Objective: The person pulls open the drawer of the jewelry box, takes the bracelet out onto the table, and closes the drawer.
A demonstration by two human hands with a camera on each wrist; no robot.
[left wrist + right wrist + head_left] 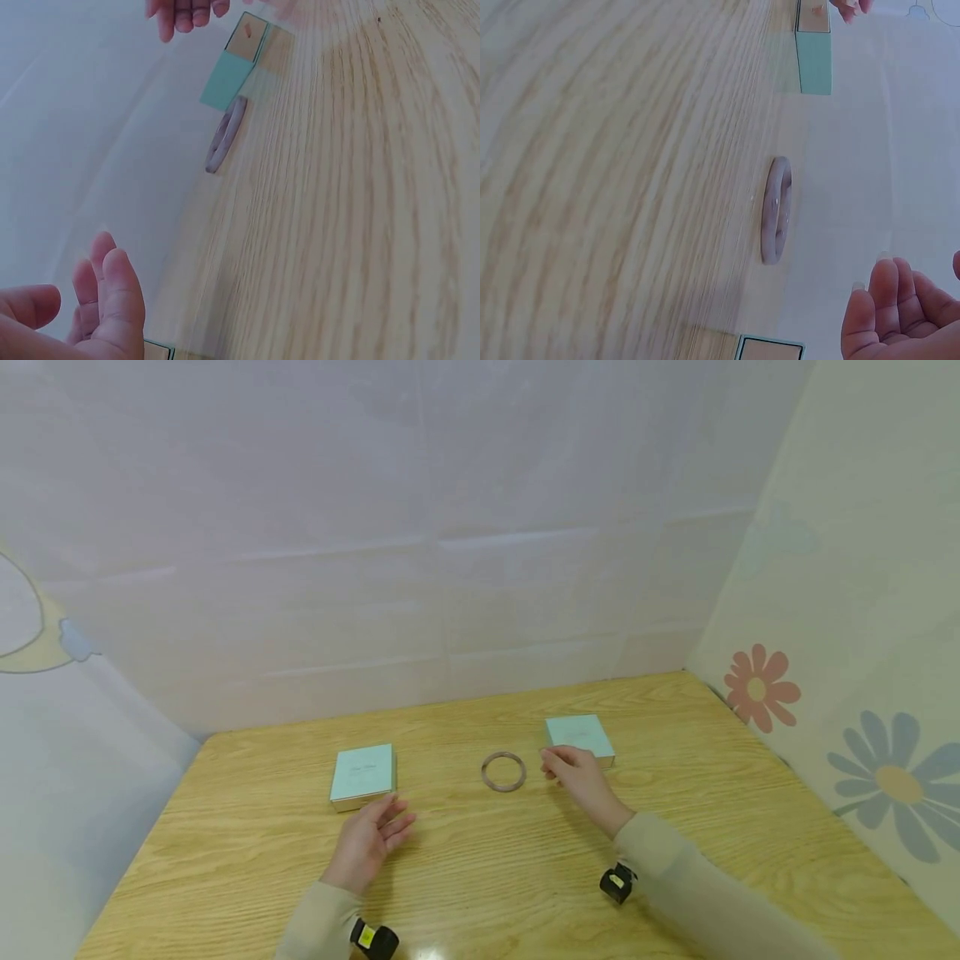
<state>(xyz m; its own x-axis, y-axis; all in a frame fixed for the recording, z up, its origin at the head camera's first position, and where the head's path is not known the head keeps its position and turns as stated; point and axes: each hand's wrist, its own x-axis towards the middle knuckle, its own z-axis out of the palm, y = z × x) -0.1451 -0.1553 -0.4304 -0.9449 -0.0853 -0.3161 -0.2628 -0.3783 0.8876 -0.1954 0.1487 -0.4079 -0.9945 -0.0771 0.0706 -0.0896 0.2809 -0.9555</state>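
Note:
A pale purple-grey bangle (503, 772) lies flat on the wooden table between two mint-green boxes. It also shows edge-on in the left wrist view as a bangle (226, 135), and likewise in the right wrist view (776, 210). My left hand (369, 842) hovers by the front right corner of the left box (363, 772), fingers loosely bent and holding nothing. Over the front left corner of the right box (582, 734) is my right hand (583, 781), to the right of the bangle. Its fingers are relaxed, with nothing between them in the right wrist view.
The wooden table (465, 877) ends at a pale cloth backdrop (420, 568) behind. A flower-printed cloth (855, 610) hangs along the right side, another cloth (60, 793) on the left. A small black camera sits on each wrist.

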